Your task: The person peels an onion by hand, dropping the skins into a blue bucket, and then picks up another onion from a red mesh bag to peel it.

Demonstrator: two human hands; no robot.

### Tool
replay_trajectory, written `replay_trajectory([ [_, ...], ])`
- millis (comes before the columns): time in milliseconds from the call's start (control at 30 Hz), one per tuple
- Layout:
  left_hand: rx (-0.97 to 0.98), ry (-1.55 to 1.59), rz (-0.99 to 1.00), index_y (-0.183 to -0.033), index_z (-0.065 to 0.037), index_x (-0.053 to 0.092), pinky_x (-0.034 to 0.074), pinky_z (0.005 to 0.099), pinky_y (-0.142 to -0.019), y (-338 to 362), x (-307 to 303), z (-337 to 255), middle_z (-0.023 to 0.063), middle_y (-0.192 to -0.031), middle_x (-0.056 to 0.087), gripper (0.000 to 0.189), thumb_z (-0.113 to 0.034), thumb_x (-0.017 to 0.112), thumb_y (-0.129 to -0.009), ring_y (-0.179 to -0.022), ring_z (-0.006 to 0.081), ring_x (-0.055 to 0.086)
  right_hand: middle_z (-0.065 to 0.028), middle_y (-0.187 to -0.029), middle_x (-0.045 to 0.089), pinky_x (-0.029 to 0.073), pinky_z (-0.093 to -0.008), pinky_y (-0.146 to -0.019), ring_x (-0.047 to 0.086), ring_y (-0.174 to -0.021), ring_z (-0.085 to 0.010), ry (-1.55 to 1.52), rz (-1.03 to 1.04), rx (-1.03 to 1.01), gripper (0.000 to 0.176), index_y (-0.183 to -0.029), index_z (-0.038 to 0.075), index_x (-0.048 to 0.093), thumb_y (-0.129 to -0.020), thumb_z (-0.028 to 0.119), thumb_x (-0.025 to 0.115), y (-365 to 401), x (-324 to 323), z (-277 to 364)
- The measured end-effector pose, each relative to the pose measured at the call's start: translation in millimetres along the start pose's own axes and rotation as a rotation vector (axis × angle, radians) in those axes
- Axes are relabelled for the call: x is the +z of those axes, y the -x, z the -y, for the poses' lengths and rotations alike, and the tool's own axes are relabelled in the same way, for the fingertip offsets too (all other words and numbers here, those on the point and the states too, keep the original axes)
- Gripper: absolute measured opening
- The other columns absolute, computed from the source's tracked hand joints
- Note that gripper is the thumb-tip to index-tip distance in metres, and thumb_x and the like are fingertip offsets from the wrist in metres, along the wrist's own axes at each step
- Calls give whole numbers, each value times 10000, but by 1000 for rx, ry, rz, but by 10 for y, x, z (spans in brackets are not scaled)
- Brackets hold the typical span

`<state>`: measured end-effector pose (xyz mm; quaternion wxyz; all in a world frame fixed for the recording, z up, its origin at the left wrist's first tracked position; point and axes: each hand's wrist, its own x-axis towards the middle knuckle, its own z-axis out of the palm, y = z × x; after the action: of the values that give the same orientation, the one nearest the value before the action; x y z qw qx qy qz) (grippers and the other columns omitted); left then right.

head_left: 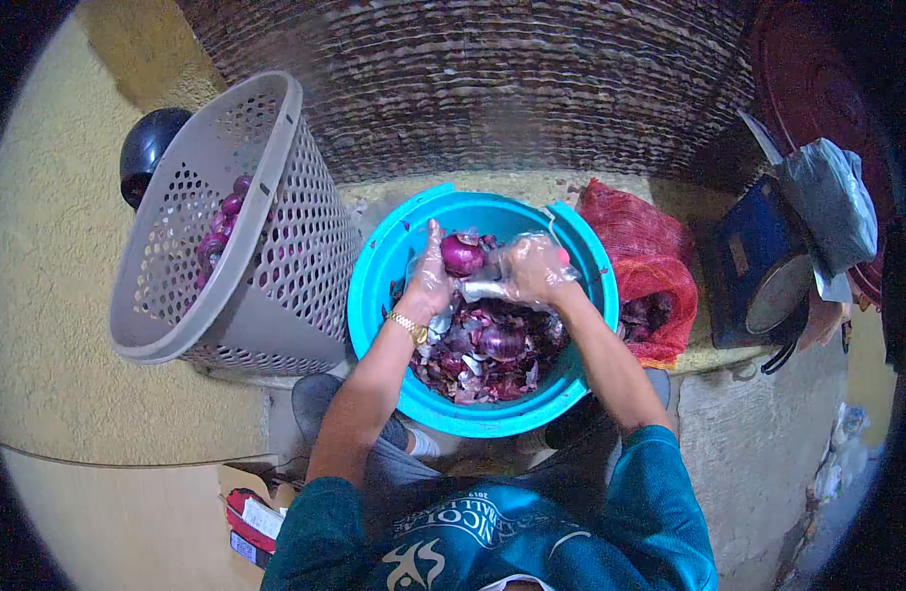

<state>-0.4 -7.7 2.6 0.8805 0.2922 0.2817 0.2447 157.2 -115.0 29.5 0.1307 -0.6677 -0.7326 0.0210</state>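
Two gloved hands work together: the left hand grips a red onion, the right hand clenches a knife beside it, above a basin of peels; basket at nine o'clock, sack at three.

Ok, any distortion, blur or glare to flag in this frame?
Head view: heavy fisheye bends the basket; black vignette at the edges; left hand, right hand and red onion slightly soft, plastic over the hands catching glare; teal basin evenly lit.

Rough yellow plaster, woven wicker wall, concrete ledge
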Motion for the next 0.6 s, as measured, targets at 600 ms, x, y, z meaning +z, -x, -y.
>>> replay_trajectory([
  [600,-92,8,12,-1158,-114,533,444,461,-982,-56,4,30,92,-1157,617,602,-650,429,-904,-1049,247,600,-202,-838,674,502,-494,-741,652,-824,-390,-87,-96,245,754,-1007,79,676,-691,759,601,-18,-132,79],
])
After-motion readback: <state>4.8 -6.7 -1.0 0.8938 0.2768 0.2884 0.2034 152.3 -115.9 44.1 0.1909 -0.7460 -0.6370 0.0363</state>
